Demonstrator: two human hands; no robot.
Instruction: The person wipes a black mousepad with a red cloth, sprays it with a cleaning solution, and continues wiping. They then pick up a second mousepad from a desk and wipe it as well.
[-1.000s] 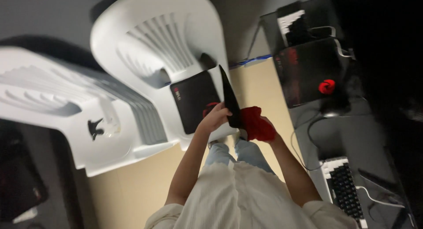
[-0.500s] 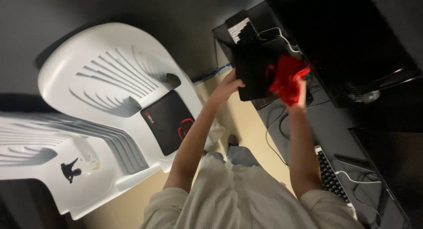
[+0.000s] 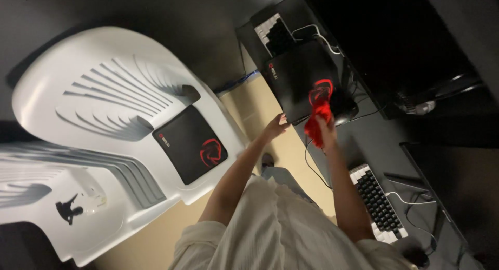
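Right hand [image 3: 323, 125]: fingers closed on a red cloth [image 3: 317, 125], centre-right of frame, touching the lower edge of a black mouse pad [image 3: 299, 80] on the dark desk [image 3: 374, 140]. The pad lies just above the cloth, long axis running upper left to lower right.
Left hand [image 3: 275, 127]: fingers loosely spread, holding nothing, beside the pad's near corner.
Second black mouse pad [image 3: 191, 143]: on the seat of a white plastic chair [image 3: 93, 88], left of centre.
Keyboard [image 3: 377, 202]: lower right.
Containers: none seen.
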